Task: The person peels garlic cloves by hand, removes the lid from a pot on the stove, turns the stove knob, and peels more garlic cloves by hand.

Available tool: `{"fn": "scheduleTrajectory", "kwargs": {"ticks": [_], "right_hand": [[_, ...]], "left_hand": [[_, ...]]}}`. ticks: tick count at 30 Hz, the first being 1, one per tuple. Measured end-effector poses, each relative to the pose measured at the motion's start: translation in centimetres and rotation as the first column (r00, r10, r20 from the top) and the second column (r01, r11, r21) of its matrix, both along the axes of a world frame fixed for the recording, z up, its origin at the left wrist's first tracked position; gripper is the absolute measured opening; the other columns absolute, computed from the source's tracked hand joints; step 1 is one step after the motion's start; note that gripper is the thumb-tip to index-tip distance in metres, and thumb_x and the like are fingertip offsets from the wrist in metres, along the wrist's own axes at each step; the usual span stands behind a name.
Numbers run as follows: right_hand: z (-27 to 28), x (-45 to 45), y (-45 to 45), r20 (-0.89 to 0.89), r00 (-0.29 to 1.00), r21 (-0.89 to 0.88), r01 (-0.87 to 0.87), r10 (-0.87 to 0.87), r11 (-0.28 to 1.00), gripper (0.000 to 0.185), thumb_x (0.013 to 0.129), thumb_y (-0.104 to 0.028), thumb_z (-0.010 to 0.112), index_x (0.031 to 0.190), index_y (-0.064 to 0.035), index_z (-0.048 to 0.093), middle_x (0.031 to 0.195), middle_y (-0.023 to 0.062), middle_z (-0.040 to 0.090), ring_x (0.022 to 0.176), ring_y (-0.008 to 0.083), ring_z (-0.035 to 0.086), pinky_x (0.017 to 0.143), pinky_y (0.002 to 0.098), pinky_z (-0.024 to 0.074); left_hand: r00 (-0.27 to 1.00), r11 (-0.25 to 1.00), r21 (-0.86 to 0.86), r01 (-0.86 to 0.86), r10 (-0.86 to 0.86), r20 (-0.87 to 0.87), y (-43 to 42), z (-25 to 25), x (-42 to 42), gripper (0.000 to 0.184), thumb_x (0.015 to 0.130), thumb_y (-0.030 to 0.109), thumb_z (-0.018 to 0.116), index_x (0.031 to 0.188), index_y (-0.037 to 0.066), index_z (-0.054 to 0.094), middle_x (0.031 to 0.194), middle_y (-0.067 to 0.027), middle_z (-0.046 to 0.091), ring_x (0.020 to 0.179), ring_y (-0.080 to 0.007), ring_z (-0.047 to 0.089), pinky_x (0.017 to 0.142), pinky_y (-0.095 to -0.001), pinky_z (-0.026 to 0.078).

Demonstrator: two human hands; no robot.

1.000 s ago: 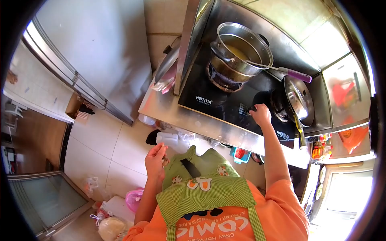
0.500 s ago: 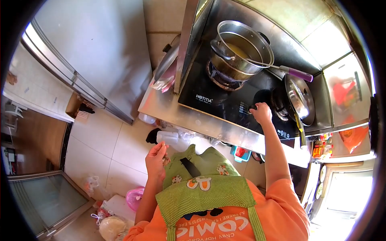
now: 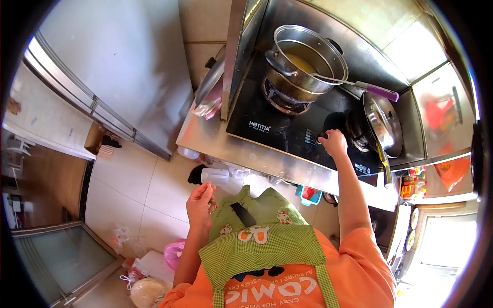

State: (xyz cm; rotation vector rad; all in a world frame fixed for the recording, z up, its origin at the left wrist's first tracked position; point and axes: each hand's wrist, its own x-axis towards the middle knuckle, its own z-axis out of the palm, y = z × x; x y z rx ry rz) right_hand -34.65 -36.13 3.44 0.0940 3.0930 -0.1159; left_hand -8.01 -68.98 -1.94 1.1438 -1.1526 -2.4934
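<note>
My right hand point(image 3: 335, 142) is closed around a dark control knob point(image 3: 323, 137) on the black gas stove point(image 3: 292, 134). Behind it, on the left burner, a steel pot point(image 3: 295, 86) holds yellowish liquid. A long-handled utensil with a purple grip point(image 3: 377, 91) rests across the pot's rim, its far end hidden inside. My left hand point(image 3: 199, 203) hovers in front of the green apron point(image 3: 267, 251), fingers curled with the tips together. Something small and brownish shows by its palm, too indistinct to name.
A frying pan point(image 3: 371, 120) with a yellow-black handle leans at the stove's right. A pot lid point(image 3: 210, 79) stands beyond the metal side panel point(image 3: 234, 61). The refrigerator point(image 3: 123, 56) is at left. A pink bag point(image 3: 173, 254) and other bags lie on the floor.
The view has shifted very slightly. My right hand stays at the knob and my left hand keeps its curled pose; nothing else has visibly moved.
</note>
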Motion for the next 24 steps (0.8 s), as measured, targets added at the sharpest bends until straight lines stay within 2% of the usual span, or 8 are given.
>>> {"fn": "scheduleTrajectory", "kwargs": {"ticks": [24], "right_hand": [[0.3,-0.1,-0.3,0.017,0.998,0.002,0.061,-0.061,0.998,0.044,0.069,-0.035,0.074,0.1,-0.004,0.066,0.1,0.0146,0.063,0.094,0.0295,0.06,0.082,0.0372,0.0479]], "left_hand": [[0.999,0.999,-0.002,0.036,-0.035,0.02,-0.1,0.4,-1.2,0.018,0.084,0.01,0.063,0.101,0.004,0.062,0.087,-0.0038,0.064,0.064,-0.0069,0.05,0.05,-0.0258,0.045]]}}
